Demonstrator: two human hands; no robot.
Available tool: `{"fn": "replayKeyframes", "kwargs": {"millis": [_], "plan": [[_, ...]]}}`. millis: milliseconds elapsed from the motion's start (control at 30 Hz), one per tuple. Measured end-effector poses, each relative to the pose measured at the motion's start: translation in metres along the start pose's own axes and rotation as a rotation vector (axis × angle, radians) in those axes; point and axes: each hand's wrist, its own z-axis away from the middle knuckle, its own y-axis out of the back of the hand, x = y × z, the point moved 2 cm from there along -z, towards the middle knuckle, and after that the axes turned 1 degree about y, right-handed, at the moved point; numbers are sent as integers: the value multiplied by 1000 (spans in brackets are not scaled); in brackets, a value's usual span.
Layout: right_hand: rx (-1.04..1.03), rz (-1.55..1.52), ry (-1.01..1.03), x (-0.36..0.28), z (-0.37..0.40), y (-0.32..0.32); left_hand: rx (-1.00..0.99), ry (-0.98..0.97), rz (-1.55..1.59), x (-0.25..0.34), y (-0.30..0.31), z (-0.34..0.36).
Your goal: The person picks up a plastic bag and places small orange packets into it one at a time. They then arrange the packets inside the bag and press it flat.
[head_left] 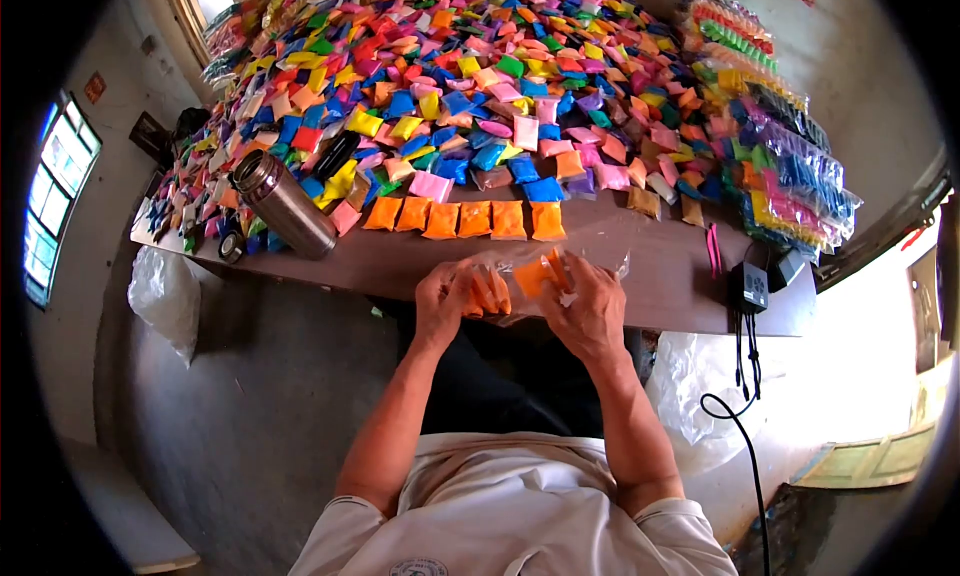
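Observation:
My left hand (pixel 446 301) is closed around several small orange packets (pixel 486 292), at the table's front edge. Clear plastic film (pixel 520 260) shows around them; it looks like a bag, though its shape is partly hidden. To the right, my right hand (pixel 586 308) is closed on more orange packets (pixel 540 274), which stand tilted between thumb and fingers. How many it holds cannot be made out. Just beyond both hands, several flat orange packets (pixel 475 219) lie side by side in a row on the brown table (pixel 660 266).
A big heap of multicoloured packets (pixel 480 86) covers the table's back. At left stand a metal flask (pixel 285 206) and its lid (pixel 231 246). Bagged packets (pixel 790 166) are stacked at right, near a black box (pixel 748 287) with cables. Plastic bags (pixel 168 291) hang below.

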Motion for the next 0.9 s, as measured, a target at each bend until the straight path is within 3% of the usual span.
{"fn": "replayKeyframes", "kwargs": {"millis": [100, 267, 500, 600, 667, 800, 867, 900], "plan": [[-74, 154, -10, -8, 2, -2, 6, -41, -1, -14, 0, -3], [-50, -58, 67, -15, 3, 9, 1, -74, 37, -18, 2, -2], [-171, -61, 40, 7, 4, -5, 2, -77, -34, -9, 1, -2], [-84, -6, -11, 6, 1, -7, 31, -73, -45, -3, 0, 0], [47, 86, 63, 7, 1, -7, 15, -28, 22, 1, -1, 3], [90, 42, 92, 17, 1, -10, -14, 33, 14, 5, 0, 3], [32, -299, -149, 31, 6, -17, 3, 1, -26, 1, 1, 2], [32, -298, -148, 27, 5, -14, 20, -30, -67, 2, 1, 2]]}}
